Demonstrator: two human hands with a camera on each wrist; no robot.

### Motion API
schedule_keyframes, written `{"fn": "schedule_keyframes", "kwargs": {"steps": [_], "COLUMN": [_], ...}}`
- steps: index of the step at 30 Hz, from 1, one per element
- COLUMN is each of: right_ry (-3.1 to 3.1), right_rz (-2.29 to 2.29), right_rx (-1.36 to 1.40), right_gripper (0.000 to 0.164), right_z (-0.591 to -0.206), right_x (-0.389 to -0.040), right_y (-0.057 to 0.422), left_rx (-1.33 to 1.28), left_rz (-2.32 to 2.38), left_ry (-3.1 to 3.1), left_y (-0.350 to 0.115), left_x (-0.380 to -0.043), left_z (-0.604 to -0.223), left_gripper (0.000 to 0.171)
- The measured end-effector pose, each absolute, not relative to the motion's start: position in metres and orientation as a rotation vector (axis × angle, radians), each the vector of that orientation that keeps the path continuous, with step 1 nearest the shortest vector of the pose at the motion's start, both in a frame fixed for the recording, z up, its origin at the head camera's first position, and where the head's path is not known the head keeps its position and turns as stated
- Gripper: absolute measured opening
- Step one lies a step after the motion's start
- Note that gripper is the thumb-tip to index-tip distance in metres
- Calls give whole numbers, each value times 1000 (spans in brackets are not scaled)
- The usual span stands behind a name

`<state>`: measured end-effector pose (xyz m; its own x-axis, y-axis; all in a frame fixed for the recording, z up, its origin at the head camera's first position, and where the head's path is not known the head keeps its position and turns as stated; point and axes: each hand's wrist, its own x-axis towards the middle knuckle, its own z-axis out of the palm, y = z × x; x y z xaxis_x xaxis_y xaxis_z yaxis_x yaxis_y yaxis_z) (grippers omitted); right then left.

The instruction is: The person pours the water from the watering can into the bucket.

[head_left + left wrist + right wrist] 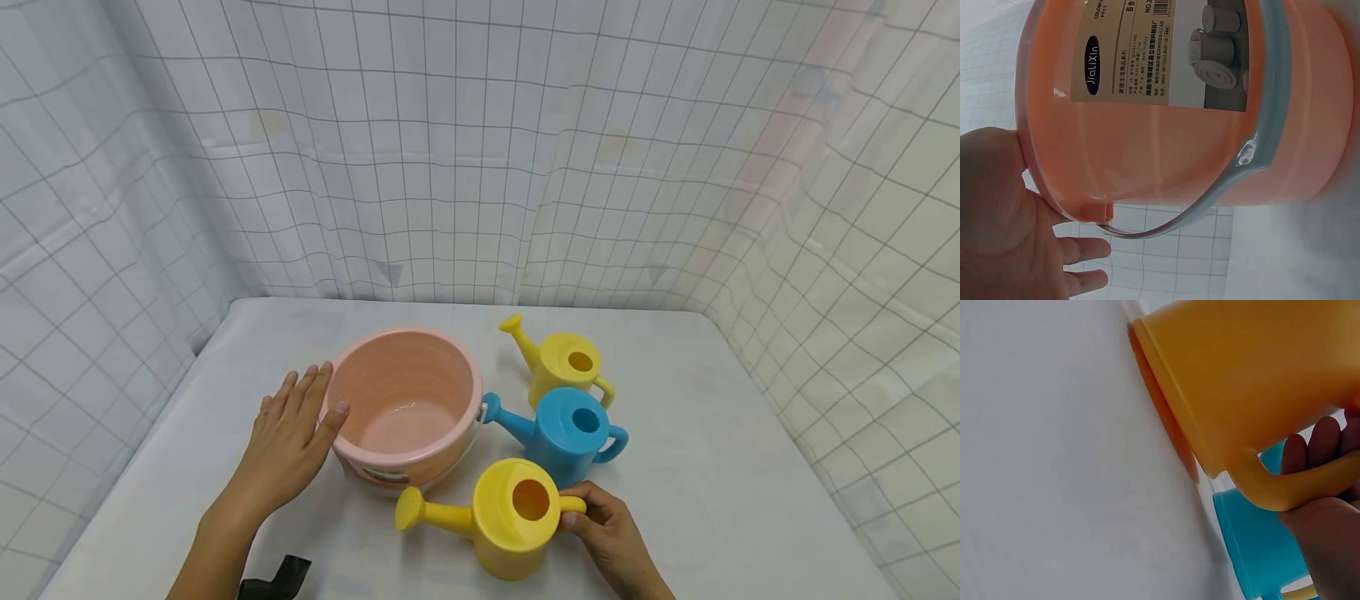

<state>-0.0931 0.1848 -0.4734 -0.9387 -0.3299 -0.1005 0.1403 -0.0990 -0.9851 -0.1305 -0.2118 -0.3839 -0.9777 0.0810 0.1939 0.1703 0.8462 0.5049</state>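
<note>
A pink bucket (405,392) stands at the middle of the table, its rim up. At its left rim lies my left hand (294,433), fingers straight and thumb touching the edge. The left wrist view shows the bucket's label (1160,56) and its grey handle (1266,125). My right hand (607,533) grips the handle of the nearer yellow watering can (510,533), fingers through the loop in the right wrist view. The can's spout points left, in front of the bucket. Behind it stands a blue watering can (564,442), its spout tip overlapping the bucket's right rim.
A second yellow watering can (566,358) stands at the back, just behind the blue one. A black object (277,579) shows at the bottom edge by my left forearm. White gridded curtains (450,150) hang around the white table (720,467).
</note>
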Motion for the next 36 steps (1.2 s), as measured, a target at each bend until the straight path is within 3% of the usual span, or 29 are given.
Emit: {"fn": "schedule_keyframes", "kwargs": {"steps": [36], "right_ry": [1882], "right_rz": [-2179], "right_rx": [-327], "right_gripper": [22], "right_z": [-444], "right_x": [-85], "right_y": [188], "left_rx": [-202], "left_rz": [-795], "left_ry": [-2857], "left_y": [-212], "left_x": [-130], "left_z": [-383], "left_gripper": [65]}}
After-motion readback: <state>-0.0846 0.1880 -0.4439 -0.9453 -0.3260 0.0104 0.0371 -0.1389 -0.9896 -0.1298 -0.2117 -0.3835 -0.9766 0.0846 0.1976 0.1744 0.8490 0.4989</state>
